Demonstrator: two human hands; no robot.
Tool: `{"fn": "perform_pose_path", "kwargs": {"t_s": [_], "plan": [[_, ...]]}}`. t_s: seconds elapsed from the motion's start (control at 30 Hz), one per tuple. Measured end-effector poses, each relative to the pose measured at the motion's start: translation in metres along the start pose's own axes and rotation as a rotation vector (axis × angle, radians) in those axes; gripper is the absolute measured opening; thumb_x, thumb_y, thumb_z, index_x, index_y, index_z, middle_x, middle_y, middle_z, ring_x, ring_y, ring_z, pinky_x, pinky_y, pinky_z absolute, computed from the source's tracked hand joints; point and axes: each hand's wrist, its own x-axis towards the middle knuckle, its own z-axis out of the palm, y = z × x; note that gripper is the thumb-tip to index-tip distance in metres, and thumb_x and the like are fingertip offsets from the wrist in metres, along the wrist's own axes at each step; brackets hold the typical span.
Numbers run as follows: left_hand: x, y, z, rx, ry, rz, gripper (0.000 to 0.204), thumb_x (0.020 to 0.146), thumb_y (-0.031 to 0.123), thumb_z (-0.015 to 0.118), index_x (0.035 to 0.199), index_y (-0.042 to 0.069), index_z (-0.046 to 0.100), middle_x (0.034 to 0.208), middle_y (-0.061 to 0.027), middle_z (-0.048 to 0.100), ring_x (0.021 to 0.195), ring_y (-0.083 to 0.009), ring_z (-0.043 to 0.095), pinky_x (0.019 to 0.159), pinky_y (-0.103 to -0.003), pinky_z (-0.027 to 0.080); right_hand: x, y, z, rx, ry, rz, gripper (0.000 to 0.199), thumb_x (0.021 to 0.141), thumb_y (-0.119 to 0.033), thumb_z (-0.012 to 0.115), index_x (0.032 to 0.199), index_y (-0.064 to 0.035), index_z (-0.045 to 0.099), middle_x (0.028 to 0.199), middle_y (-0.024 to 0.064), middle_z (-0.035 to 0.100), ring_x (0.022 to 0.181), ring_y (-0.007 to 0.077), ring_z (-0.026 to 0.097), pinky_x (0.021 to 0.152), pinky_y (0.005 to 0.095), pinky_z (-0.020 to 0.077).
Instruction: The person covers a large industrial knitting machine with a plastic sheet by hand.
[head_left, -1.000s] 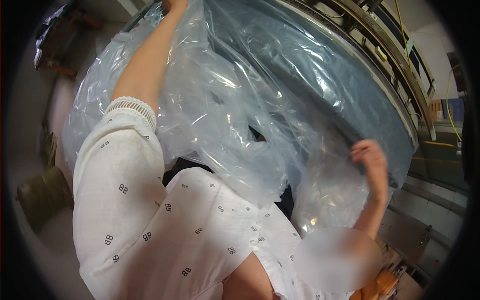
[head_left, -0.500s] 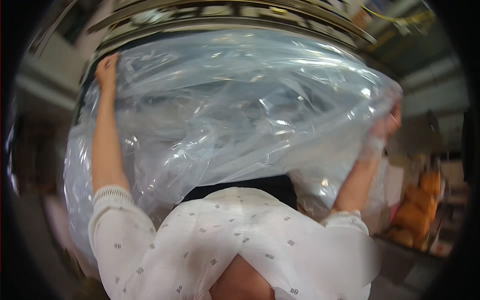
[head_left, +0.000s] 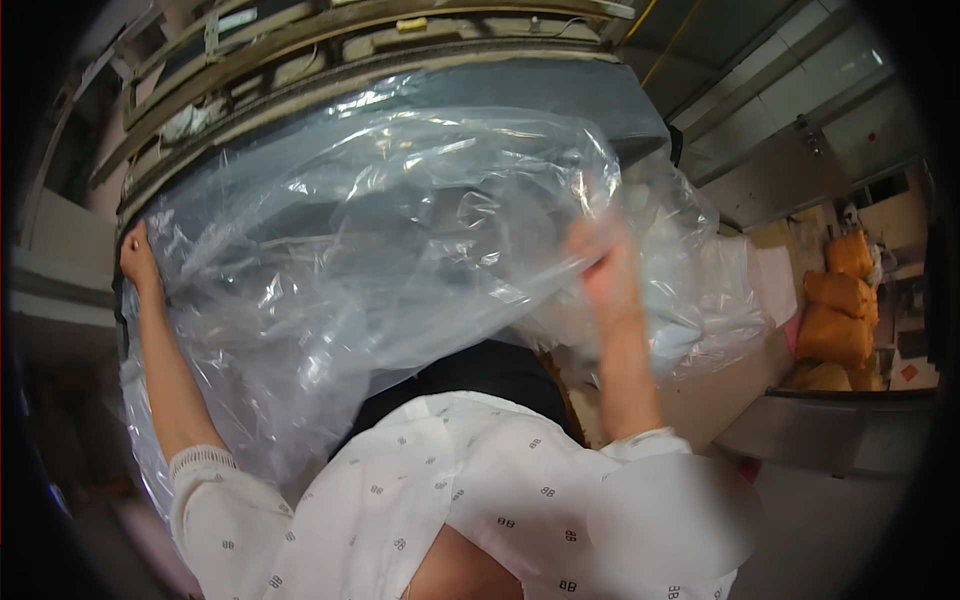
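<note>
A large clear plastic sheet [head_left: 390, 230] lies crumpled and shiny in front of me, spread over a dark grey surface [head_left: 520, 85] that shows along its far side. My left hand [head_left: 140, 258] is closed on the sheet's edge at the far left corner, arm stretched out. Toward the right of the sheet, my right hand [head_left: 608, 255] grips the plastic and lifts its near edge; motion blurs this hand. Slack plastic hangs down on the left between my arm and my body.
Long rails [head_left: 370, 35] run behind the dark surface. More bunched clear plastic [head_left: 680, 260] lies at the right, past my right hand. Farther right stand several orange bundles [head_left: 838, 315] near a grey bench or ledge [head_left: 810, 430].
My right hand has moved left and inward from the far right corner, drawing the plastic with it and baring the dark surface at the far right. The whole view has shifted right.
</note>
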Motion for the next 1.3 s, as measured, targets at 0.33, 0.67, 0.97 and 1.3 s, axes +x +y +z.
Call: {"fn": "perform_pose_path", "kwargs": {"t_s": [0.33, 0.67, 0.97, 1.3], "plan": [[-0.015, 0.012, -0.019, -0.180, -0.071, 0.068, 0.029, 0.082, 0.031, 0.062, 0.090, 0.003, 0.064, 0.081, -0.0031, 0.060, 0.074, -0.0116, 0.052, 0.070, -0.024, 0.041, 0.085, -0.163, -0.133, -1.431, 0.442, -0.250, 0.027, 0.085, -0.030, 0.050, 0.084, -0.0055, 0.062, 0.080, 0.0067, 0.060, 0.075, 0.0158, 0.054, 0.066, 0.0283, 0.0421], [-0.032, -0.033, -0.059, 0.008, -0.208, 0.119, 0.022, 0.086, 0.021, 0.056, 0.094, 0.002, 0.063, 0.089, -0.0050, 0.058, 0.083, -0.0127, 0.053, 0.077, -0.024, 0.040, 0.001, -0.087, -0.213, -2.049, 0.086, 0.100, 0.024, 0.077, -0.024, 0.059, 0.070, -0.0015, 0.057, 0.053, 0.0080, 0.048, 0.052, 0.0144, 0.046, 0.050, 0.0305, 0.0376], [-0.019, -0.061, -0.063, 0.086, -0.140, 0.172, 0.024, 0.088, 0.024, 0.054, 0.093, 0.003, 0.063, 0.088, -0.0044, 0.059, 0.083, -0.0143, 0.054, 0.077, -0.025, 0.040, 0.196, -0.070, -0.076, -1.881, 0.247, -0.485, 0.040, 0.070, -0.033, 0.069, 0.093, -0.0044, 0.053, 0.081, 0.0053, 0.055, 0.073, 0.0179, 0.053, 0.065, 0.0310, 0.0420], [-0.014, -0.051, -0.082, 0.054, -0.299, 0.080, 0.029, 0.089, 0.026, 0.052, 0.101, 0.001, 0.059, 0.100, -0.0057, 0.057, 0.092, -0.0137, 0.051, 0.085, -0.025, 0.036, 0.252, -0.108, -0.057, -1.498, -0.035, 0.223, 0.016, 0.069, -0.017, 0.071, 0.075, -0.0056, 0.062, 0.073, -0.0012, 0.059, 0.066, 0.0076, 0.049, 0.062, 0.0212, 0.0390]]}}
